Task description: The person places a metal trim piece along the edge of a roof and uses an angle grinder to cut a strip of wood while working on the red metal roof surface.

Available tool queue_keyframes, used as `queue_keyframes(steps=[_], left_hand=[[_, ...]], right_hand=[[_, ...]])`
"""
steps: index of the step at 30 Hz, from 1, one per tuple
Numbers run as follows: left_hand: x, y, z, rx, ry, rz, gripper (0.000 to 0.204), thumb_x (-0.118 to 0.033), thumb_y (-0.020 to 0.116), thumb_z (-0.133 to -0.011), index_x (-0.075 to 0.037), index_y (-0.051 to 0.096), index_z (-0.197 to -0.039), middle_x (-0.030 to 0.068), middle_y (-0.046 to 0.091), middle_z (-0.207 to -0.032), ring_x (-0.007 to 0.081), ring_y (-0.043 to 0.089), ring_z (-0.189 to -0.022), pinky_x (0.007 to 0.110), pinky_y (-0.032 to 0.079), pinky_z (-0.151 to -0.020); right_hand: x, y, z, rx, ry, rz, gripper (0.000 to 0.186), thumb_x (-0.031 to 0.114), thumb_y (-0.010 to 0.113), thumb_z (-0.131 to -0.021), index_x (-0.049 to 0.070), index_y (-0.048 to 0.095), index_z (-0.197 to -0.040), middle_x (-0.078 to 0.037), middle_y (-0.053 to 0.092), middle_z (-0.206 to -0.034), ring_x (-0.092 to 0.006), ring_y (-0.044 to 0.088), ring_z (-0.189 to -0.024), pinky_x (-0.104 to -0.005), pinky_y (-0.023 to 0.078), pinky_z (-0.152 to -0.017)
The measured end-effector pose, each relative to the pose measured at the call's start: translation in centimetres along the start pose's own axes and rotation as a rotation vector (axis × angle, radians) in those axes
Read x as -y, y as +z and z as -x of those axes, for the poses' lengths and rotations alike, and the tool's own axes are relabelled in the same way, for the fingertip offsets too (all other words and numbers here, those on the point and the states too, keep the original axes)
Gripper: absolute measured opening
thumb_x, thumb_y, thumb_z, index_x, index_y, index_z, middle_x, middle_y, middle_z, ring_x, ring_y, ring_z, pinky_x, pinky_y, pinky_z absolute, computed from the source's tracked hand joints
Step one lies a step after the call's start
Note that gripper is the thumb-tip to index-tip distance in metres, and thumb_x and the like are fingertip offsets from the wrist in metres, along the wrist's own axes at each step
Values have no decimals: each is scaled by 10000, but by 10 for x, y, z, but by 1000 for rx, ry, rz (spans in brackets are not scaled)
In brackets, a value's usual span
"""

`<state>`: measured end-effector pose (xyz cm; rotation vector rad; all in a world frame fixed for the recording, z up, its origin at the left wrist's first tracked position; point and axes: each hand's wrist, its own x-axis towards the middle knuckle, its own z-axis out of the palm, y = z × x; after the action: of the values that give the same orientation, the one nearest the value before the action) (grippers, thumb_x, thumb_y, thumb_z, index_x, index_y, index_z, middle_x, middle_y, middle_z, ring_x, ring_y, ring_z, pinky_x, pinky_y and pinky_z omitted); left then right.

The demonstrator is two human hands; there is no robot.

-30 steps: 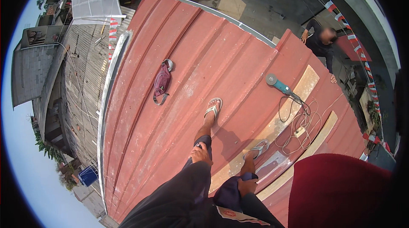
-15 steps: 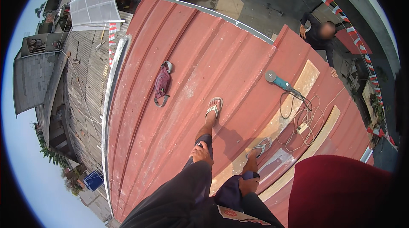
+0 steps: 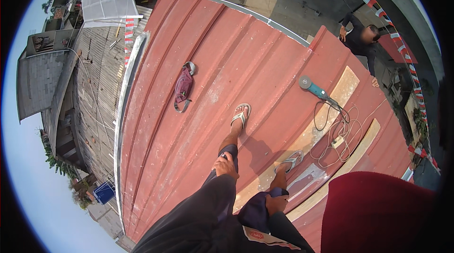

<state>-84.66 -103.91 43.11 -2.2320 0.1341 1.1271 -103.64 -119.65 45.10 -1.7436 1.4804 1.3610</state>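
Note:
My left hand (image 3: pixel 225 165) lies on my left knee, its fingers wrapped round the dark trouser leg (image 3: pixel 228 152). At my right knee is my right hand (image 3: pixel 276 203), with its fingers curled in; what they hold, if anything, is hidden. Both feet wear light flip-flops (image 3: pixel 241 115) and stand on a red ribbed metal roof (image 3: pixel 198 135). In front of my right foot lies a teal angle grinder (image 3: pixel 316 90), apart from both hands. Its dark cord runs toward a coiled pale extension cable with a cream socket block (image 3: pixel 337 142).
A maroon waist bag (image 3: pixel 183 87) lies ahead to the left. Two pale boards (image 3: pixel 344 87) (image 3: pixel 359 153) rest on the roof at right. Past the right edge, a person in black (image 3: pixel 362 40) has one hand on the roof. The roof's left edge (image 3: pixel 124 106) borders a lower corrugated roof (image 3: pixel 92 87).
The view has shifted slightly, so the roof and the things on it sit a little right and higher. The person in black has turned the head. My hands stay at my knees.

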Motion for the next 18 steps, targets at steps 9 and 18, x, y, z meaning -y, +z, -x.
queue_keyframes(steps=[9, 18], left_hand=[[5, -15, -1, 75, 15, 86, 1036, -422, 790, -636, -17, 276, -1439, 327, 553, -1139, 454, 637, -977, 558, 536, -795], [1, -6, 3, 101, 5, 152, 996, -411, 762, -657, -13, 287, -1437, 357, 544, -1130, 480, 633, -959, 570, 530, -782]], right_hand=[[8, -5, -3, -11, 30, 54, 1056, 439, 728, -743, -222, 164, -1344, -380, 466, -1243, -450, 556, -1150, -444, 480, -980], [-8, -5, -18, -95, 4, 122, 977, 472, 761, -728, -156, 264, -1288, -349, 505, -1206, -456, 585, -1105, -464, 503, -949]])
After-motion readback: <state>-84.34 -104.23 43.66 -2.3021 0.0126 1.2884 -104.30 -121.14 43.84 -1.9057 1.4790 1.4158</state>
